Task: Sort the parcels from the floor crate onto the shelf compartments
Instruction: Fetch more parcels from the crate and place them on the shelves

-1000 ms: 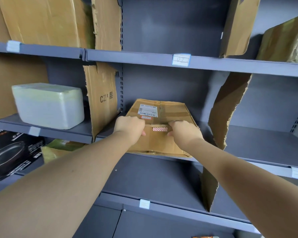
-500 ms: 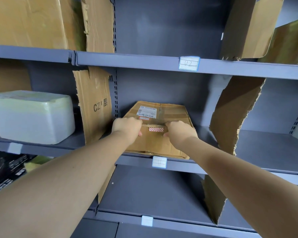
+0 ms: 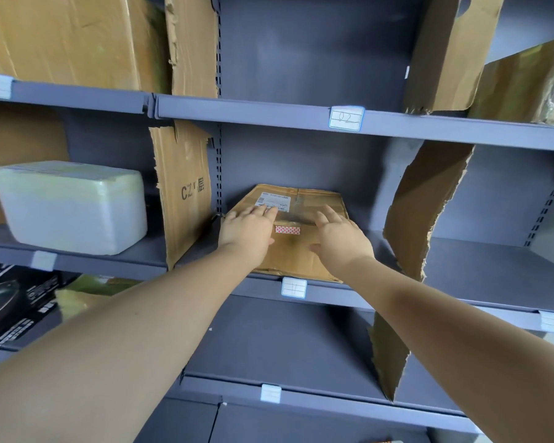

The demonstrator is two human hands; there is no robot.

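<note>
We judge the flat cardboard parcel (image 3: 293, 252) light and stiff, best taken by its side edges. It lies at the front edge of the shelf (image 3: 477, 266), between a printed divider (image 3: 183, 193) and a torn divider (image 3: 429, 203). Our left hand (image 3: 247, 233) and right hand (image 3: 341, 239) rest flat on top, fingers straight, gripping nothing.

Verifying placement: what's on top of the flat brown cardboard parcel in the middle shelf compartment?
Flat brown cardboard parcel: a white shipping label near the back, a red-patterned tape strip mid-top, and the left hand and right hand spread flat over it. The hands cover part of the top.
</note>
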